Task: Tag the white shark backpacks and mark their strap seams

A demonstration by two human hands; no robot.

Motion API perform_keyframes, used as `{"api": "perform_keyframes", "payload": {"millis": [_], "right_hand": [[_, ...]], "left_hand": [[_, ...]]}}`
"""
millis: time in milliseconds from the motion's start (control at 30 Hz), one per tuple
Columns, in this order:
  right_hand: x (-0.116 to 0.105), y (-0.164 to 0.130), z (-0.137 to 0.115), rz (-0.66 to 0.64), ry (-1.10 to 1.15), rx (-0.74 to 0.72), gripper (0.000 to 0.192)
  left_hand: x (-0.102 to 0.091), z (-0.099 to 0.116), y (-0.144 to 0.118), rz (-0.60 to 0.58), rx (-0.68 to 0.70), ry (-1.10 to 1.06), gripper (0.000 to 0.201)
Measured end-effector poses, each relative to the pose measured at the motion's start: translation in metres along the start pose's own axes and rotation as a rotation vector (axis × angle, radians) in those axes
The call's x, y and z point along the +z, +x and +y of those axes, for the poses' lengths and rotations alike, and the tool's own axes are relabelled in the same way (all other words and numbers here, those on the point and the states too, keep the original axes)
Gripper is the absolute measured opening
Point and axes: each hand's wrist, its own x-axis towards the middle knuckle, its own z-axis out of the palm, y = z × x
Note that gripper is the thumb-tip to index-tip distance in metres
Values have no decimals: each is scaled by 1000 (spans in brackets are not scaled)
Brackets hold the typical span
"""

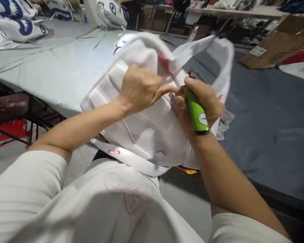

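We are in the middle of finishing a seam detail on a white backpack (152, 135), judging by the tool in hand. Our left hand (139, 88) grips the upper part of the bag, most fingers curled into the fabric while the thumb and forefinger stretch forward and pinch something small at the strap junction, too fine for us to make out, perhaps a loose thread. Our right hand (202, 104) is wrapped tight around a green lighter (197, 113), its metal head pointing up just beside that pinched spot; we see no flame.

The next move, as we judge it, calls for a very brief, steady touch of heat right at the pinched point, with our left fingertips kept clear and the fabric held taut so that nothing else scorches.

The backpack is held up in the air between both hands, above our lap and in front of the near edge of the tabletop (60, 71). It shows its back side to us: a padded mesh panel (144, 130), white webbing straps (131, 160) hanging below with a small red tag, and a red patch near the top handle. The cloth looks clean and soft, partly blurred at the upper right. More printed bags (20, 23) lie at the far left corner of the tabletop.
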Motion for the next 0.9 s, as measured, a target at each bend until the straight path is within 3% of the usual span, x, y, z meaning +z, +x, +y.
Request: {"api": "perform_keyframes", "payload": {"millis": [67, 133, 167, 233, 300, 367, 433, 500, 533, 667, 767, 900], "right_hand": [[5, -14, 20, -148, 18, 30, 28], [13, -36, 33, -253, 18, 2, 24], [17, -47, 36, -276, 15, -18, 23], [23, -61, 36, -266, -2, -42, 24], [28, -66, 29, -239, -22, -49, 29], [33, -65, 22, -233, -35, -57, 30], [40, -63, 18, -226, -46, -64, 30], [47, -64, 15, -194, -78, -69, 32], [50, -66, 13, -173, -105, -71, 31], [51, -75, -1, -158, -172, -48, 26], [43, -79, -13, -234, -93, -15, 32], [33, -82, -11, -312, -81, -43, 34]], "left_hand": [[28, -2, -17, -127, 17, -62, 65], [61, -7, -35, -234, 129, -143, 36], [77, -10, -42, -234, 188, -164, 23], [98, -14, -53, -170, 281, -169, 23], [104, -16, -59, -106, 345, -177, 20], [99, -18, -58, -55, 388, -227, 15], [90, -25, -50, 24, 337, -301, 15], [83, -33, -37, 64, 200, -351, 22], [82, -37, -28, 33, 140, -355, 36], [97, -41, 10, -303, 97, -282, 103], [116, -37, 28, -434, 112, -247, 109], [126, -32, 27, -421, 146, -223, 108]]}}
